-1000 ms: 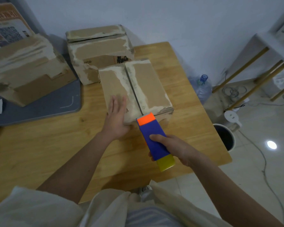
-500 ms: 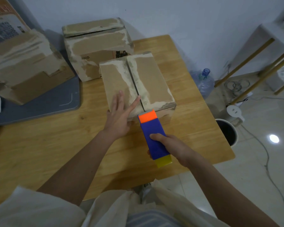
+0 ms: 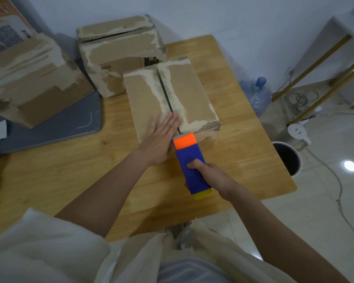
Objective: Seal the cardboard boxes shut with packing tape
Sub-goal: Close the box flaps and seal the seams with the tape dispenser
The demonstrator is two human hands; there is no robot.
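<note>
Three cardboard boxes point(image 3: 168, 99), wooden table point(image 3: 243, 139), tiled floor point(image 3: 325, 211)

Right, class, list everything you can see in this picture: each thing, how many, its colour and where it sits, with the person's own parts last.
Cardboard boxes: three, brown with pale torn patches; one at the table's middle under the hands, one behind it, one at far left on the mat.
Tape dispenser: one, blue with orange head and yellow end; at the near edge of the middle box.
Table: one, light wood.
Mat: one, grey, on the table's left.
Water bottle: one, clear with a blue neck, on the floor right of the table.
Bin: one, white with a dark inside, on the floor at right.
Left hand: flat on the middle box.
Right hand: gripping the dispenser.
</note>
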